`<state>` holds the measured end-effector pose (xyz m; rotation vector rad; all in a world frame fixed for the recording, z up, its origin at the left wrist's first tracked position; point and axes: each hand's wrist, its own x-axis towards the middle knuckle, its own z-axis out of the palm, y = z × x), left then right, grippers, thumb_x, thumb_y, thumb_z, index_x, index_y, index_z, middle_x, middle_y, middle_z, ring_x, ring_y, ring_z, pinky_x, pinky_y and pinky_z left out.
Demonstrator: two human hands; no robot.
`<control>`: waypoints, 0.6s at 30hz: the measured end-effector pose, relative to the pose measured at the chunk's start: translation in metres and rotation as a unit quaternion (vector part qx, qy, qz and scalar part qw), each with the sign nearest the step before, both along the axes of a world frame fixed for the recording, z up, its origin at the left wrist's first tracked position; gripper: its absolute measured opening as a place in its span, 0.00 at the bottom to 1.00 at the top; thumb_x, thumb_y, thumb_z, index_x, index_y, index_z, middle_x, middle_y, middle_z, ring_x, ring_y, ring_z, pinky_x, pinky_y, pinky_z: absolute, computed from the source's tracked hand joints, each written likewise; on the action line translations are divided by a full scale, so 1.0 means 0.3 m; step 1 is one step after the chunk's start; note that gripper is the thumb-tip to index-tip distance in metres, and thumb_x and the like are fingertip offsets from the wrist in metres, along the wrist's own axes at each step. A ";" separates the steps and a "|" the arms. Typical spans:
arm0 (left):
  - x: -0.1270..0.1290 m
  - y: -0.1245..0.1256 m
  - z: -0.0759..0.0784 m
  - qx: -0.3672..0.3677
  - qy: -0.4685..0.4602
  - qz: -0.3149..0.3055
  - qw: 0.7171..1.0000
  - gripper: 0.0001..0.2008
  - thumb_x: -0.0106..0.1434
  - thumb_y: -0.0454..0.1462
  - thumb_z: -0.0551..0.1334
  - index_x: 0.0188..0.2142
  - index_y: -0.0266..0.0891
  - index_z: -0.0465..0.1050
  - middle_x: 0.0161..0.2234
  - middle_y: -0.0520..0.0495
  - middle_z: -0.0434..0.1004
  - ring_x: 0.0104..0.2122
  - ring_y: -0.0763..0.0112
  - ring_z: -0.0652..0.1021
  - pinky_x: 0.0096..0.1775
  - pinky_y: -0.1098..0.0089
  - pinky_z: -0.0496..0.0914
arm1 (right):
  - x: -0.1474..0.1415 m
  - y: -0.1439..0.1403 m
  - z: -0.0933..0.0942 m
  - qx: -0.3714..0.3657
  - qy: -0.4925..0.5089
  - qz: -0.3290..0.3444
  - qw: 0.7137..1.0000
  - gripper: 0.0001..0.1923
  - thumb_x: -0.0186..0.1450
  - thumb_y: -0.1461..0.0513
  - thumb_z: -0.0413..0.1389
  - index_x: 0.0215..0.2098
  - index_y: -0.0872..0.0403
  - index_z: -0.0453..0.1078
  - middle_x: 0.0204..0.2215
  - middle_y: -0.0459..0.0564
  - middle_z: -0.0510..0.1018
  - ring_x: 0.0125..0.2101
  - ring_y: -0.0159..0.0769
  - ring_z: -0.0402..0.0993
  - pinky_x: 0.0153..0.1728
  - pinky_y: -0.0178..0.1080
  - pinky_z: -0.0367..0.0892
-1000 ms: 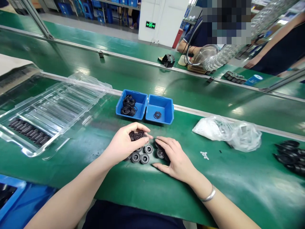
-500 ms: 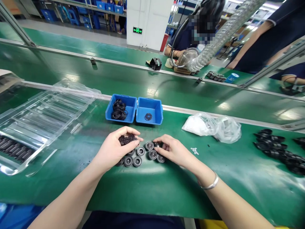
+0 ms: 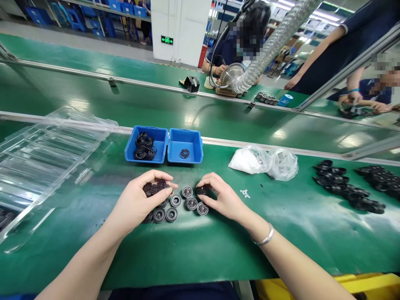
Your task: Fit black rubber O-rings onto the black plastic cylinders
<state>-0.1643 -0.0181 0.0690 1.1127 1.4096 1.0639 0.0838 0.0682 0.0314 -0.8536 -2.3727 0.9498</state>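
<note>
My left hand (image 3: 136, 198) is curled around a heap of small dark swirl-shaped parts (image 3: 155, 187), cupped between thumb and fingers. Under and beside it stand round black cups with open tops, one of them a black cup (image 3: 176, 200) near the thumb. Farther right, several cups show vanes inside, such as the swirled cup (image 3: 191, 203). Thumb and fingertips of my right hand (image 3: 223, 198) close on a dark round part (image 3: 202, 190) at the right side of this group; the fingers partly cover it.
Behind my hands stand a blue bin of black rings (image 3: 133, 146) and a second blue bin (image 3: 185, 137) with a few rings. Clear trays (image 3: 62, 146) lie left. A plastic bag (image 3: 250, 160) and black parts (image 3: 343, 185) lie right. People work beyond the metal rail.
The camera has turned a little to the right, so everything sits farther left in view. My right fingers have shifted slightly on the dark part; my left hand keeps its heap.
</note>
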 end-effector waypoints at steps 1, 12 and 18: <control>0.001 0.000 0.000 0.000 0.001 -0.001 1.000 0.14 0.60 0.44 0.67 0.43 0.43 0.72 0.42 0.46 0.81 0.42 0.63 0.80 0.46 0.65 0.72 | 0.002 -0.003 -0.010 -0.007 0.014 -0.003 1.000 0.13 0.64 0.67 0.57 0.46 0.51 0.67 0.42 0.51 0.69 0.45 0.38 0.69 0.49 0.45 0.69; 0.001 0.004 -0.002 0.000 -0.005 0.002 1.000 0.14 0.59 0.44 0.67 0.43 0.42 0.72 0.42 0.46 0.82 0.42 0.62 0.80 0.48 0.63 0.72 | -0.008 -0.034 0.011 0.005 0.007 0.095 0.995 0.34 0.62 0.55 0.61 0.62 0.51 0.55 0.60 0.58 0.62 0.61 0.47 0.58 0.61 0.53 0.57; 0.008 0.004 0.004 -0.009 0.003 0.018 1.000 0.17 0.56 0.45 0.69 0.42 0.41 0.72 0.40 0.44 0.82 0.41 0.59 0.80 0.47 0.60 0.72 | -0.047 -0.046 -0.004 0.085 -0.041 0.124 0.988 0.42 0.59 0.51 0.64 0.65 0.52 0.52 0.58 0.58 0.66 0.59 0.48 0.59 0.59 0.53 0.58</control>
